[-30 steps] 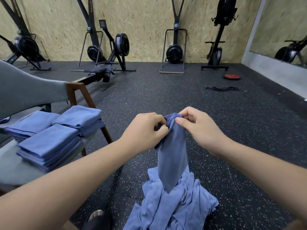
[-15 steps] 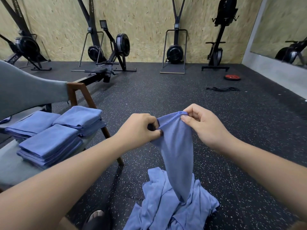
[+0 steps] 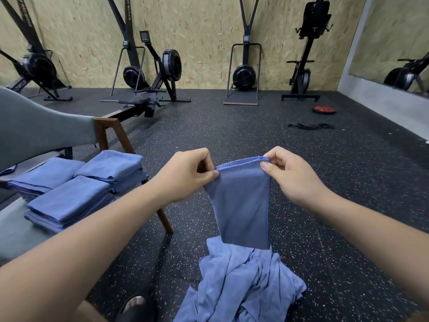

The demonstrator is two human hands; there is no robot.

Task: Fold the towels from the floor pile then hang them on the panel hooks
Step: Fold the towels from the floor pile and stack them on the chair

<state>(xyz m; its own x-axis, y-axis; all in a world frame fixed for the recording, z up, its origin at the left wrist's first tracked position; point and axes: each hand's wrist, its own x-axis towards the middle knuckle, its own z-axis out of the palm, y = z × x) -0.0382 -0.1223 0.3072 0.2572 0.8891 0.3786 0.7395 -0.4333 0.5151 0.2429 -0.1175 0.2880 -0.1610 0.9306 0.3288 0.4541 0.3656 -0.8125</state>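
Observation:
A blue towel [image 3: 241,205] hangs in the air between my hands, its stitched top edge stretched level. My left hand [image 3: 188,175] pinches the top left corner. My right hand [image 3: 290,173] pinches the top right corner. The towel's lower edge hangs just above a crumpled pile of blue towels [image 3: 241,287] on the dark speckled floor. To the left, folded blue towels lie in three stacks [image 3: 69,201] on the grey seat of a chair [image 3: 14,235]. No panel hooks are in view.
The chair's wooden leg [image 3: 162,219] slants down to the floor left of the pile. My sandalled foot [image 3: 134,307] is at the bottom edge. Rowing and ski machines [image 3: 162,73] line the far wooden wall; a red weight plate [image 3: 323,110] and black band lie far right.
My hands have moved apart, spreading the towel's top edge from a bunched grip to a flat width. The towel has lifted off the pile.

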